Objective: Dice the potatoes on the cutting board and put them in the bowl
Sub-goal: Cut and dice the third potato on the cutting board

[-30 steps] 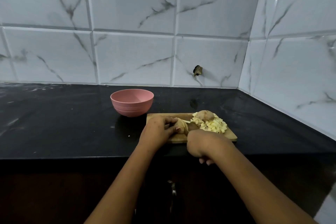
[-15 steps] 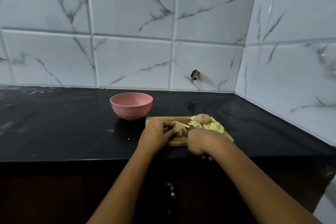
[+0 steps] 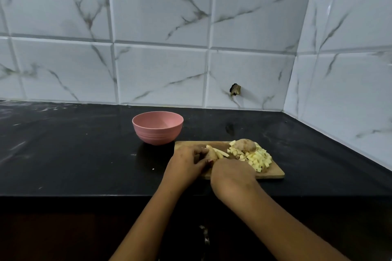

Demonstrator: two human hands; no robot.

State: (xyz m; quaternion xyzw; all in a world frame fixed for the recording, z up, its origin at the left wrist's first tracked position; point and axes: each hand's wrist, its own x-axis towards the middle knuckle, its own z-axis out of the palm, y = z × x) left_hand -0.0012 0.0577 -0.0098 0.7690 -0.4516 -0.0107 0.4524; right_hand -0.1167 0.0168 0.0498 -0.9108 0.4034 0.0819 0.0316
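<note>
While the left hand pins a part-cut potato piece under curled fingers, the right hand sits just beside it, back to camera. What it's gripping, I can't tell. Look at those strips fanning off the piece: mid-dice, I'd say. A heap of diced cubes lies on the cutting board against a brown-skinned potato. Off the far-left corner, the pink bowl waits on the black worktop, looking empty. Next up: crosswise cuts, fingertips tucked back.
</note>
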